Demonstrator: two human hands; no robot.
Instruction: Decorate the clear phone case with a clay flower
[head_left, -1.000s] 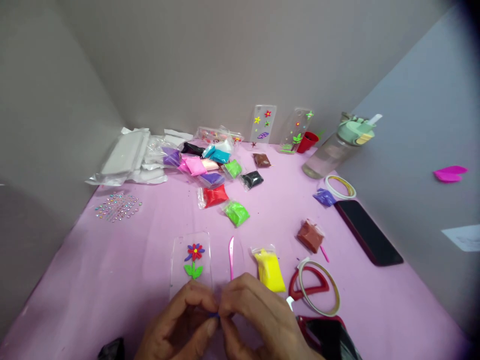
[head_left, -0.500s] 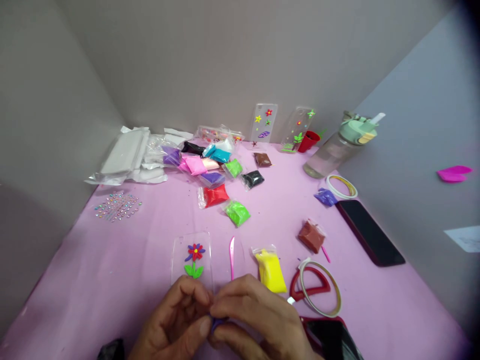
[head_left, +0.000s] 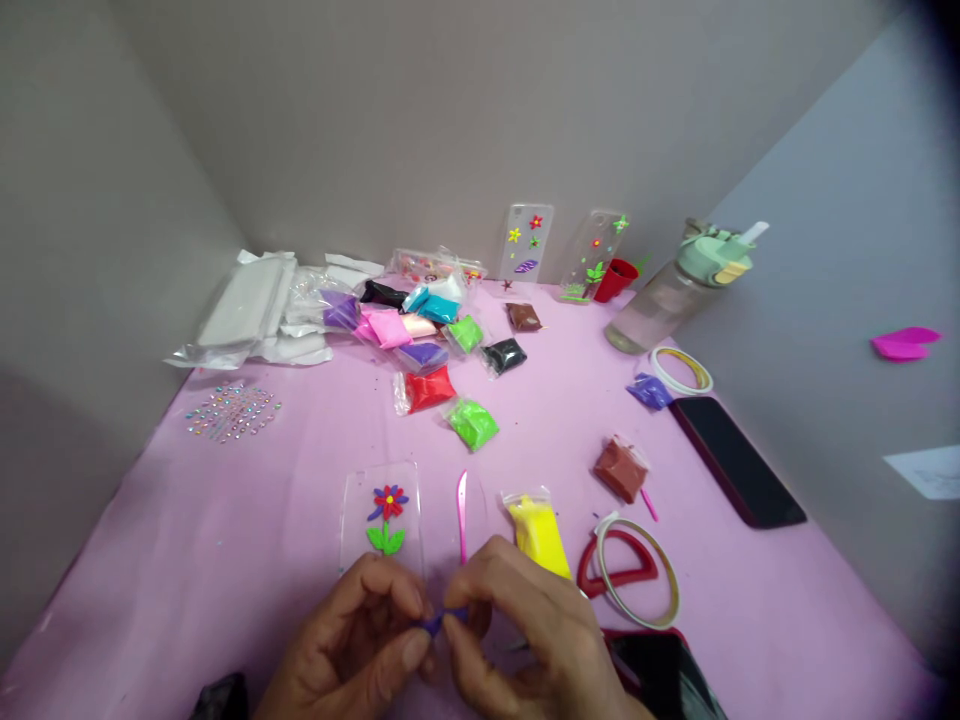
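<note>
Between the fingertips of both hands is a small piece of purple modelling clay [head_left: 442, 622]. My left hand [head_left: 367, 640] pinches its left end, and my right hand [head_left: 525, 630] pinches it from the right. Just beyond my fingers lies a clear phone case [head_left: 352, 520], its near end hidden by my left hand. On it is a clay flower [head_left: 389, 502] with red and purple petals, a yellow middle and green leaves. A pink plastic knife [head_left: 462, 515] lies right of the case. Past my right hand sits a packet of yellow clay [head_left: 541, 535].
Red-handled scissors [head_left: 626, 577] lie under a tape roll [head_left: 671, 560], by a dark phone [head_left: 660, 665]. A brown clay packet [head_left: 620, 468], another phone [head_left: 739, 460] and a bottle [head_left: 667, 295] stand rightward. Clay packets [head_left: 427, 387] and gem stickers [head_left: 232, 412] lie farther back.
My right hand's fingers have lifted and opened out into a pinch, so more of the purple clay shows. The left hand stays nearly in place. The view has shifted slightly.
</note>
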